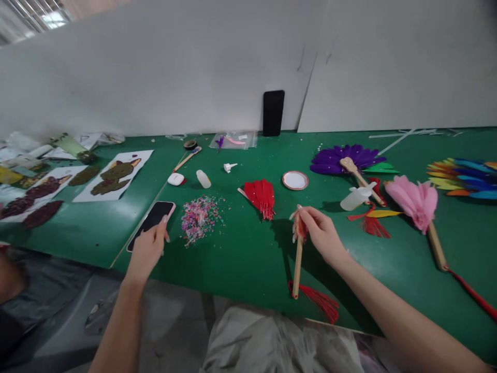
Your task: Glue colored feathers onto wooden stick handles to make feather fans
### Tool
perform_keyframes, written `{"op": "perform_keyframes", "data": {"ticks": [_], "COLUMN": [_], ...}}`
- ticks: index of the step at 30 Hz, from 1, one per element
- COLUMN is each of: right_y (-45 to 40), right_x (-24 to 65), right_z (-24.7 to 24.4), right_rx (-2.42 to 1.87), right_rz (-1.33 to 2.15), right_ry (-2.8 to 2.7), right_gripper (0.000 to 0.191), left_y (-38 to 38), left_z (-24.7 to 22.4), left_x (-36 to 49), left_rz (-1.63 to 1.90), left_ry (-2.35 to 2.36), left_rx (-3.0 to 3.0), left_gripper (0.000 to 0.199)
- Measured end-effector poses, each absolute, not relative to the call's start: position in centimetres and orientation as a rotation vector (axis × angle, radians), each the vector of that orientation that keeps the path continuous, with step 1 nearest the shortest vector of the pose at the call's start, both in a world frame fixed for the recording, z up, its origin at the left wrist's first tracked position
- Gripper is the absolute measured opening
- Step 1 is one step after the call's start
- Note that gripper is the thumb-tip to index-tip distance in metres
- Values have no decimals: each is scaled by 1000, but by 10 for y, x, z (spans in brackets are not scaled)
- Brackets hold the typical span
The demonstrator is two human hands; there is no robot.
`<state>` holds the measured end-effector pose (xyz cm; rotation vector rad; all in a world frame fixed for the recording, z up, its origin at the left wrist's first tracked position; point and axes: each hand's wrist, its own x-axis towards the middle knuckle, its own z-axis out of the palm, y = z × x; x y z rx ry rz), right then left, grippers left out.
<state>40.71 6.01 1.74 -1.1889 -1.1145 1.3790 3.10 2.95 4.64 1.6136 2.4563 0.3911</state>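
At the left, my left hand (149, 246) is closed on the near right edge of a phone (155, 220) with a pink rim and dark screen, lying on the green table. My right hand (316, 230) pinches the top of a wooden handle (297, 269), which stands roughly upright with a red tassel (322, 303) at its lower end. Between my hands are a red feather bunch (262, 197) and a scatter of small pink and multicoloured pieces (200, 217). A small round white dish (295, 180) with a red rim sits beyond the handle.
Right: purple feather fan (341, 160), white glue bottle (357, 197), pink feather fan (415, 202), multicoloured feathers (466, 176). Behind, a black phone (274, 113) leans on the wall. Left: small bottle (203, 179), white case (176, 178), paper pictures (116, 176). Part of another person shows at the left edge.
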Motion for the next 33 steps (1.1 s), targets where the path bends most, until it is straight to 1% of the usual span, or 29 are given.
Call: {"op": "perform_keyframes", "data": {"ticks": [3,6,8,10,12,15,18,20,23,28,33], "right_y": [60,59,58,57,56,56,59,62,64,63,62], "right_x": [408,409,408,407,407,409,413,416,419,417,415], "right_z": [18,19,19,19,18,17,16,14,11,9,11], "right_rx": [-1182,-1167,-1151,-1135,-1119,-1118,-1137,-1129,-1114,-1179,-1278], "right_rz": [1351,1344,1341,1330,1306,1168,982,929,909,920,899], "right_ry": [-1115,-1123,-1141,-1167,-1205,-1285,-1338,-1347,-1354,-1381,-1421], "right_gripper": [33,33,33,33,32,31,30,28,25,19,25], "left_y": [29,30,32,34,38,46,59,68,75,69,59], "left_z": [51,56,58,60,62,63,58,52,43,34,28], "left_x": [33,53,78,114,154,212,249,262,265,261,263], "left_rz": [417,491,634,707,675,521,394,374,392,465,483], "left_ry": [2456,2405,2286,1998,1645,1286,1101,982,887,899,957], "left_rx": [1534,1611,1753,1896,1943,1908,2007,2037,1947,1701,1447], "left_gripper": [44,40,34,33,37,42,41,43,44,39,37]}}
